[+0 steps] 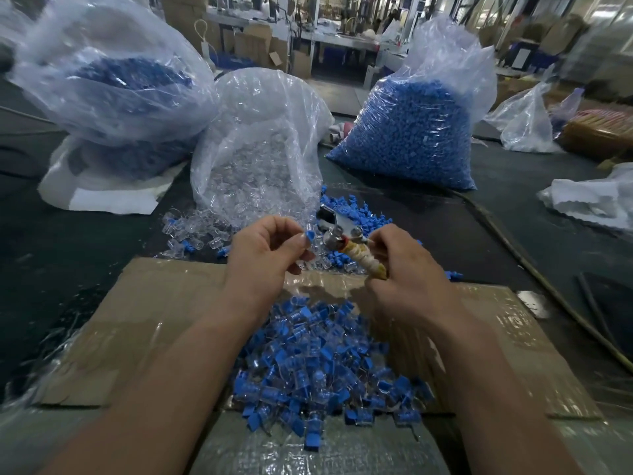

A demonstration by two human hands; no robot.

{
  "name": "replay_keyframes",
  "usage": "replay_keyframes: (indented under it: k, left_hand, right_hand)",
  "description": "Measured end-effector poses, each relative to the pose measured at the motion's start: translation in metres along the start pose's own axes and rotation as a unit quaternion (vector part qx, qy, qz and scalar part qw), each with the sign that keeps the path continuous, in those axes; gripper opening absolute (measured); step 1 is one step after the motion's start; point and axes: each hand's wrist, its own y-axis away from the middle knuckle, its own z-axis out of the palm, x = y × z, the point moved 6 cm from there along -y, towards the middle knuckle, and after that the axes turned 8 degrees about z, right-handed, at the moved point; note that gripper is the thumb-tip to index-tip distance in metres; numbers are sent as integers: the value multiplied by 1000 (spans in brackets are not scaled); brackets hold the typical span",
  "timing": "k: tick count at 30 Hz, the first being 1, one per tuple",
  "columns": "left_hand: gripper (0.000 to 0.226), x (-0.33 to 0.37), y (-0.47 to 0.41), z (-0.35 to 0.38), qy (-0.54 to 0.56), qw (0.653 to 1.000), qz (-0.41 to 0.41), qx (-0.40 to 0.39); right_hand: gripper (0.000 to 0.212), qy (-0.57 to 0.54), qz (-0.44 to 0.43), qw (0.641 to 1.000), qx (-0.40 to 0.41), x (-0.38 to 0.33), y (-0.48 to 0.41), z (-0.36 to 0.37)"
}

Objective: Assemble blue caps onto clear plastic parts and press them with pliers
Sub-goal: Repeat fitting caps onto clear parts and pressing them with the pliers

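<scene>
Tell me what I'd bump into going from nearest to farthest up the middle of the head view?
Pile of capped pieces → left hand pinching a blue cap, level with right hand holding pliers → bag of clear parts → workbench at the back.

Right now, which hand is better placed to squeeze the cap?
Right: the right hand grips the pliers, whose head sits beside the blue cap pinched by the left hand.

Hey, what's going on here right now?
A person is assembling small parts. The left hand pinches a blue cap, while the right hand holds pliers by their wrapped handle, just beside it. Finished pieces lie piled in the box below; a cap bag and a clear-parts bag stand behind.
</scene>
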Motion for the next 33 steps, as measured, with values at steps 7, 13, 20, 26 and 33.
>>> replay_keyframes:
  k: [7, 13, 20, 26, 33]
  left_hand:
    - [21, 8, 2, 2, 3, 1000, 24, -1]
    - [23, 8, 3, 2, 15, 1000, 24, 3]
    - [18, 9, 3, -1, 13, 999, 26, 14]
    - [18, 13, 5, 0, 11, 999, 31, 9]
    - [19, 12, 5, -3, -16, 999, 34, 18]
  right_hand:
    - [33, -15, -13, 999, -42, -4, 1, 6]
    - [32, -1, -29, 998, -47, -8, 3, 8]
    - [30, -17, -30, 998, -57, -8, 3, 8]
    - [32, -27, -26, 997, -60, -10, 5, 6]
    - [35, -43, -9, 997, -57, -14, 5, 7]
